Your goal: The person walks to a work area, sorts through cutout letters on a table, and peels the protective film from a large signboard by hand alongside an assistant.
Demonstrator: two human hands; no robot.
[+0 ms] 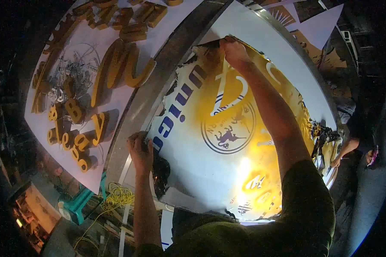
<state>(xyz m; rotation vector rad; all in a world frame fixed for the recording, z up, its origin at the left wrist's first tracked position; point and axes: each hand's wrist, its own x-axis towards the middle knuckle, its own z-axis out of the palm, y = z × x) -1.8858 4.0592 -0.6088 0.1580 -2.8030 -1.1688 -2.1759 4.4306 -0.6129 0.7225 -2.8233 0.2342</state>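
A large whitish printed sheet (193, 167) with purple lettering, a round animal emblem and yellow sprayed paint lies in front of me. Its edges are ragged and dark, and letter-shaped unpainted marks show within the yellow. At the sheet's left edge, my left hand (140, 150) is closed with its fingers curled over the border. My right hand (236, 53) reaches across to the far edge, fingers pinched on the sheet's margin. A bright light spot glares on its near part.
Gold-brown cut-out letters (120, 68) stand on a white board (43, 141) at the left, beside a tangle of clear pieces (73, 81). A yellow cord (118, 197) and green stool (79, 205) are below. Another person's hand (336, 162) is at the right, near crumpled black film (324, 135).
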